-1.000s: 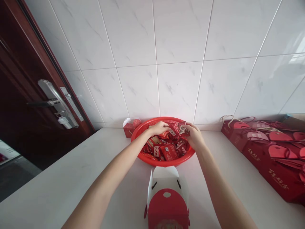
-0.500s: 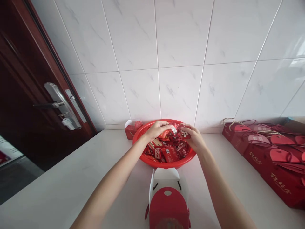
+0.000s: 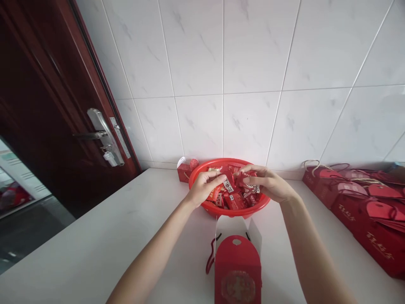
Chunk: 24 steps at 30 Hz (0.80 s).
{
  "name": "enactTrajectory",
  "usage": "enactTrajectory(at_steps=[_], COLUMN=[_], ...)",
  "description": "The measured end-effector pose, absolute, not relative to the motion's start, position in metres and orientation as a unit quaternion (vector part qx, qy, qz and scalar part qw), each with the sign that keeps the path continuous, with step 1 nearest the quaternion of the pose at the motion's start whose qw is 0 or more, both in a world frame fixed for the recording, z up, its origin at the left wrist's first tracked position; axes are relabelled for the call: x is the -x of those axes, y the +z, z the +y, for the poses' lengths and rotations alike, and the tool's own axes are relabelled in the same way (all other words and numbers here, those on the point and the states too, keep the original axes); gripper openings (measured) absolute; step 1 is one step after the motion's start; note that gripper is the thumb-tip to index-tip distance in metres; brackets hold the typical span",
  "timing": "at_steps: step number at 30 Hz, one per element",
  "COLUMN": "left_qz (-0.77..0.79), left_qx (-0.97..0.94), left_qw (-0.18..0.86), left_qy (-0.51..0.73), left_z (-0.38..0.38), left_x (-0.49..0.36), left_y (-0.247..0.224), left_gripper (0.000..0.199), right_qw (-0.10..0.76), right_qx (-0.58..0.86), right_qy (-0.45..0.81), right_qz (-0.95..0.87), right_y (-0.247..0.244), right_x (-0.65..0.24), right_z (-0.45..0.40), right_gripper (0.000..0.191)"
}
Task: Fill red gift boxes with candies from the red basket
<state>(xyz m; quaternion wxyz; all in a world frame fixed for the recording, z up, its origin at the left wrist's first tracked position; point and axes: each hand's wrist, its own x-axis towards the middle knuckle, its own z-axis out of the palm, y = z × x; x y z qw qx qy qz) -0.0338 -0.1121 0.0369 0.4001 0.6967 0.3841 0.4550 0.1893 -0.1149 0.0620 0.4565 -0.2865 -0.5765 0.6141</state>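
Two packets sat pinched, one each, in the left hand and right hand, hands apart, basket beneath. Light fingertip grips seemed best.

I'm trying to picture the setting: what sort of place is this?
Probably a room in a home, though I can't be sure: a marble-patterned tiled wall, a dark wooden door with a lever handle, and a white worktop suggest it.
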Motion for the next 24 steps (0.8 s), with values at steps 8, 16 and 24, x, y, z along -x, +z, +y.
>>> enactTrajectory(at_steps=[8,16,24], left_qz=[0.332,0.342,0.386], left_qx=[-0.725,-0.807,-0.808], left_qw=[0.345,0.214,0.338], left_qy=[0.495,0.431,0.291], left_z=[-0.136,-0.156,-0.169], left_x=[0.021,0.01,0.022], left_y=[0.039,0.032,0.054], left_gripper=[0.033,0.038,0.036], right_qw=[0.43,0.363,0.265], right_qx=[0.35,0.405,0.39], right_qy=[0.512,0.397,0.345], right_qz=[-0.656,-0.74,-0.812], right_y=[0.078,0.087,0.093], right_x=[-0.193,-0.193,-0.195], right_z=[-0.137,-0.151,-0.154], right_gripper=[0.021,0.01,0.016])
